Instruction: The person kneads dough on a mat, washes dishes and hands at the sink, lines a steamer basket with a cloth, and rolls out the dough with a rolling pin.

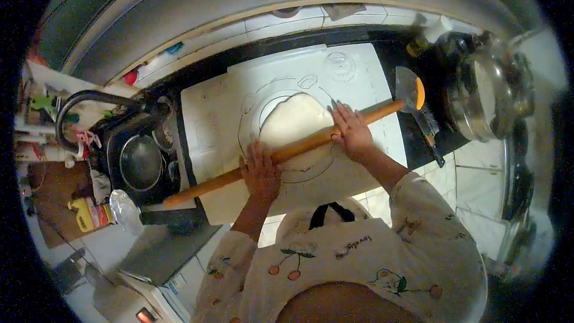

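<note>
A flattened, roundish sheet of pale dough (296, 121) lies on a white printed mat (221, 107). Across its lower part runs a long wooden rolling pin (305, 145), slanting from lower left to upper right. My left hand (261, 169) rests on the pin just left of the dough, fingers extended over the wood. On the right side of the dough, my right hand (353, 130) lies on the pin with its fingers stretched out. Both palms press on top of the pin rather than wrapping round it.
To the left is a black sink with a pan (142, 162) and a curved tap (89, 97). A scraper (406, 87) and a dark-handled tool (430, 137) lie right of the mat. Steel pots (478, 98) stand far right; a yellow bottle (85, 215) stands lower left.
</note>
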A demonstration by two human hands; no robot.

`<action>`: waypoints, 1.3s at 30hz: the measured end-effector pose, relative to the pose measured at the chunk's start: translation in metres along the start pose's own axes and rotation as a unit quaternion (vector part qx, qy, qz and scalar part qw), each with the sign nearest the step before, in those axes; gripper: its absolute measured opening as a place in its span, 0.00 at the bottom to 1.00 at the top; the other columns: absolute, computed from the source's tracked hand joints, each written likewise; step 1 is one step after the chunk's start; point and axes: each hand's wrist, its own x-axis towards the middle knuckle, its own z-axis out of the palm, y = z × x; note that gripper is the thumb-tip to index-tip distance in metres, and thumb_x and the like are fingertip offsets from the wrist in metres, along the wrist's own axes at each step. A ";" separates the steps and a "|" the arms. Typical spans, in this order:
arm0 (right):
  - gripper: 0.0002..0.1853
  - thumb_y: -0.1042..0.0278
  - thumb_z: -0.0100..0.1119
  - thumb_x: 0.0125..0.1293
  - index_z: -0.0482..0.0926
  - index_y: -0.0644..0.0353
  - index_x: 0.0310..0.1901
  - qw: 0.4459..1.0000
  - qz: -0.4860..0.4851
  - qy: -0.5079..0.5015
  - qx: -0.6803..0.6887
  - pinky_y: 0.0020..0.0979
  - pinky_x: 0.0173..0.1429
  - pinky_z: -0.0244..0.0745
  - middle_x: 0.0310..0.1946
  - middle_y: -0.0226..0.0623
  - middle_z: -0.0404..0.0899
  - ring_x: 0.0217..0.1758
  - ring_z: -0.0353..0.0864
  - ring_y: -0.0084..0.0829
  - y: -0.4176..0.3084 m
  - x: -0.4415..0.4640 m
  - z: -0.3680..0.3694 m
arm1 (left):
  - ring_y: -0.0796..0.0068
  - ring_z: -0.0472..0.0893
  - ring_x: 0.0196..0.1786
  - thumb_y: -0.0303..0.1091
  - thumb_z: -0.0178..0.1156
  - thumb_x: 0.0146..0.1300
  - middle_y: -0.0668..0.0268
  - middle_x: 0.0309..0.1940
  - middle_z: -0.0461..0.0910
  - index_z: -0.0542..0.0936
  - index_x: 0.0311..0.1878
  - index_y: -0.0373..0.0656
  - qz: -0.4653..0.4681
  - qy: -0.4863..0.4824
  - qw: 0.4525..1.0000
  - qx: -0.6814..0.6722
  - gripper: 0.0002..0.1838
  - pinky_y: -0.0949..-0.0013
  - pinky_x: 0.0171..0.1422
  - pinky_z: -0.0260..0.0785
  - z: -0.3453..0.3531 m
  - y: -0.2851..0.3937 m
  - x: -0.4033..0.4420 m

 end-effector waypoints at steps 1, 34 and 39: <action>0.32 0.56 0.49 0.59 0.56 0.61 0.62 1.000 -0.004 0.008 0.003 0.47 0.68 0.44 0.65 0.45 0.50 0.68 0.49 0.44 0.001 0.008 -0.003 | 0.52 0.53 0.66 0.47 0.52 0.55 0.54 0.64 0.53 0.61 0.61 0.44 -0.005 0.010 1.000 0.007 0.32 0.43 0.66 0.40 -0.007 0.002 0.012; 0.22 0.73 0.53 0.50 0.74 0.47 0.51 0.888 0.300 0.344 -0.060 0.41 0.52 0.63 0.48 0.45 0.70 0.50 0.68 0.46 0.108 -0.094 -0.003 | 0.49 0.44 0.69 0.52 0.48 0.55 0.48 0.66 0.46 0.55 0.65 0.42 -0.086 -0.127 0.988 0.013 0.37 0.45 0.69 0.35 -0.023 0.010 0.057; 0.16 0.70 0.58 0.50 0.78 0.50 0.44 0.916 0.269 0.289 -0.074 0.39 0.43 0.67 0.35 0.40 0.73 0.39 0.72 0.43 0.173 -0.105 -0.007 | 0.44 0.48 0.67 0.53 0.47 0.55 0.43 0.64 0.50 0.59 0.63 0.40 -0.004 0.034 0.999 -0.009 0.36 0.45 0.68 0.38 0.020 -0.014 0.049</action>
